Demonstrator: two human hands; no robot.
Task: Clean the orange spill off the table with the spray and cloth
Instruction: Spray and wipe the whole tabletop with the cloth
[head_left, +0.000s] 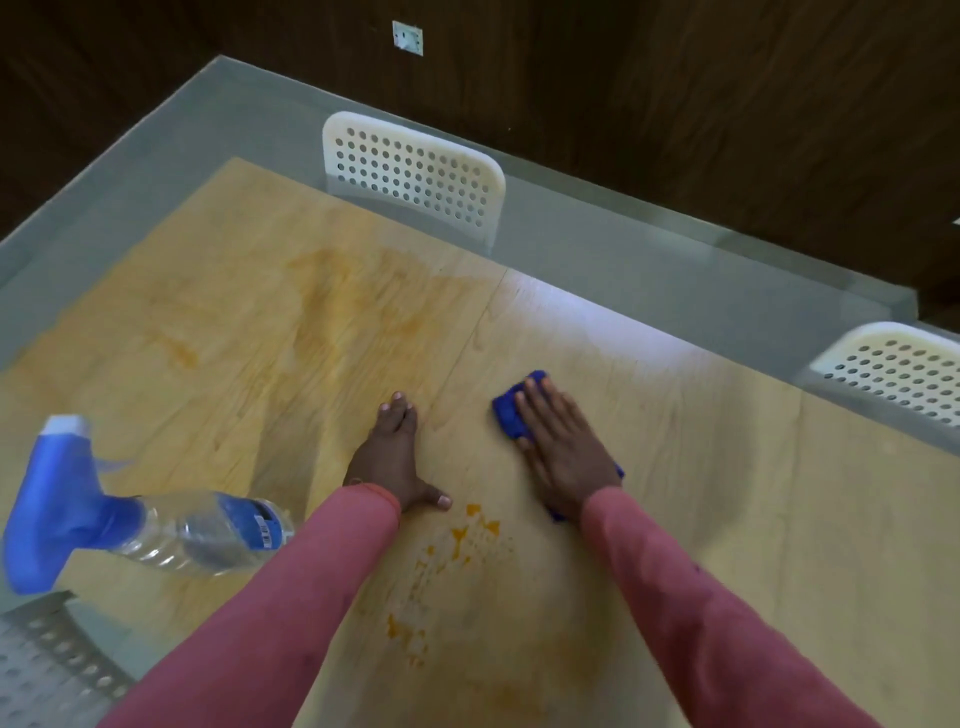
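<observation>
On the light wooden table (727, 467), orange spill (462, 540) shows as bright blotches between my two arms, with a paler smeared stain (337, 301) farther back left. My right hand (561, 447) presses flat on a blue cloth (509, 413), which peeks out at the fingertips and wrist. Empty and resting flat on the wood, my left hand (395, 457) sits just left of the blotches with its fingers together and thumb out. The clear spray bottle (156, 525) with a blue trigger head stands at the left edge, apart from both hands.
A white perforated chair (415, 171) stands behind the table's far edge and another (893, 374) at the right. A third chair back (47, 670) shows at the lower left. Grey floor and dark wood walls surround the table.
</observation>
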